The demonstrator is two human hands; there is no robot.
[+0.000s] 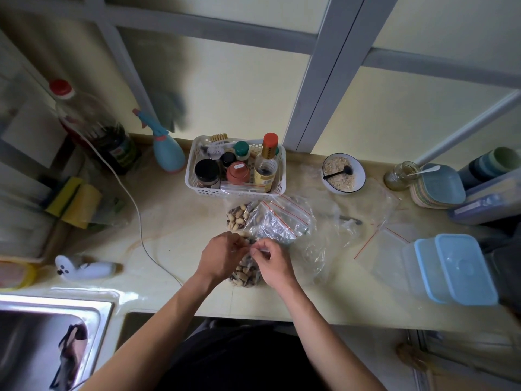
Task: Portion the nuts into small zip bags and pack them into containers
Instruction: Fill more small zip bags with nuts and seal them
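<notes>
Nuts [244, 270] sit in a small zip bag on the counter [174, 230] right at the near edge, between both hands; left hand [221, 256] and right hand [272, 262] have fingers curled, pinching the bag's top edge from either side, so this looks like the sealing step on one portion, or maybe holding the mouth open, can't tell which. Next move likely needs fingertips run along the zip strip to close it fully, then the bag carried right to the containers [451, 268], blue lids on, well apart from the hands, so a lid must come off first. Sink [50, 334] near left. White cable [141, 221] crosses the counter left of the hands. Just beyond the hands, a pile of spare zip bags [282, 218] with red strips, and a second bag of nuts [238, 217] beside it, touching the pile. More loose clear bags lie right of that. Farther back, white basket [277, 170] with jars and a bottle, labels too blurred to read. Bowl [344, 173] with oats and a dark spoon to its right, blue spray bottle [166, 150] to its left, big oil bottle [93, 128] far left, label unreadable. No legible writing anywhere
</notes>
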